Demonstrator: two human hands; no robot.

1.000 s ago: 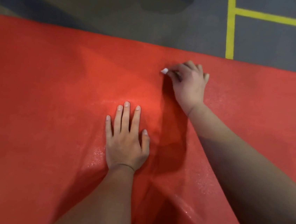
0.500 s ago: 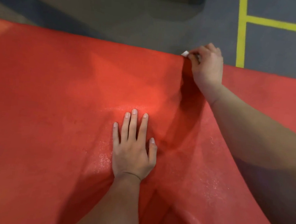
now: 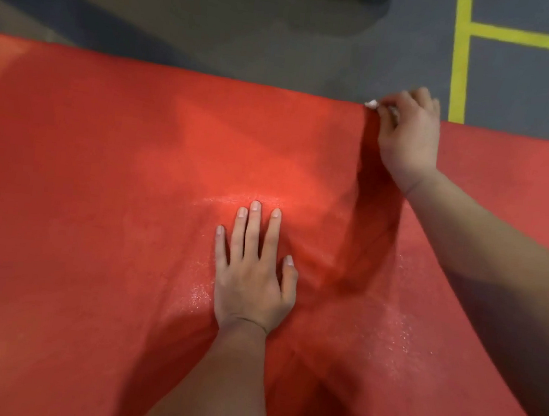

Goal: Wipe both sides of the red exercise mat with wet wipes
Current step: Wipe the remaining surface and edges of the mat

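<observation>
The red exercise mat (image 3: 97, 206) fills most of the view, lying flat on the floor with its far edge running across the upper part. My left hand (image 3: 254, 273) presses flat on the mat near the middle, fingers spread and holding nothing. My right hand (image 3: 408, 133) is at the mat's far edge on the right, fingers closed around a small white wet wipe (image 3: 371, 104); only a corner of the wipe shows past the fingertips. Damp, glistening patches show on the mat around my left hand and to its right.
Beyond the mat is grey floor (image 3: 251, 29) with yellow tape lines (image 3: 460, 58) at the upper right. A dark shape sits at the top edge of the view.
My right hand has slid the wipe away from me, from the mat's surface up to its far edge, and stays there. My left hand has stayed planted on the mat.
</observation>
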